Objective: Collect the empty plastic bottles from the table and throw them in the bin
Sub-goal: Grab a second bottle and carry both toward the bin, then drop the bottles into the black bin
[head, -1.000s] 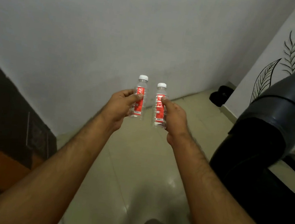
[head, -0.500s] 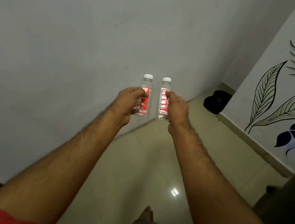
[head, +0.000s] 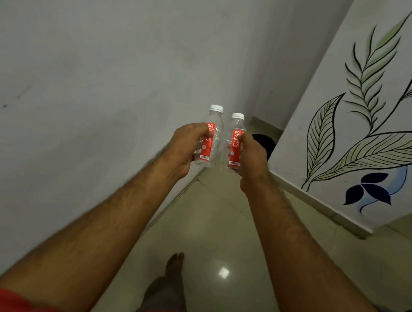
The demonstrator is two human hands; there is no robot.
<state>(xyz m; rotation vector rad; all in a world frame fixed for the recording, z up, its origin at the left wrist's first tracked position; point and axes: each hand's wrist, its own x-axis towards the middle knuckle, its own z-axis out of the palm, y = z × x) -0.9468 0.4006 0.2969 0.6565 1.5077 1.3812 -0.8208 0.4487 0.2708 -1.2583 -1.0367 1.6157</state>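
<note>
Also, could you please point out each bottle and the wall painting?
left bottle (head: 207, 148): head view, red label.
right bottle (head: 234, 151): head view, red label.
wall painting (head: 382, 149): head view, large leaf.

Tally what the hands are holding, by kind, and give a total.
Clear plastic bottles with red labels: 2
White screw caps: 2
Total: 4

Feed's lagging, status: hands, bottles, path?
Left hand grips left bottle, right hand grips right bottle; both upright, capped. Bin not in view. Dark object on floor ahead, partly hidden.
</note>
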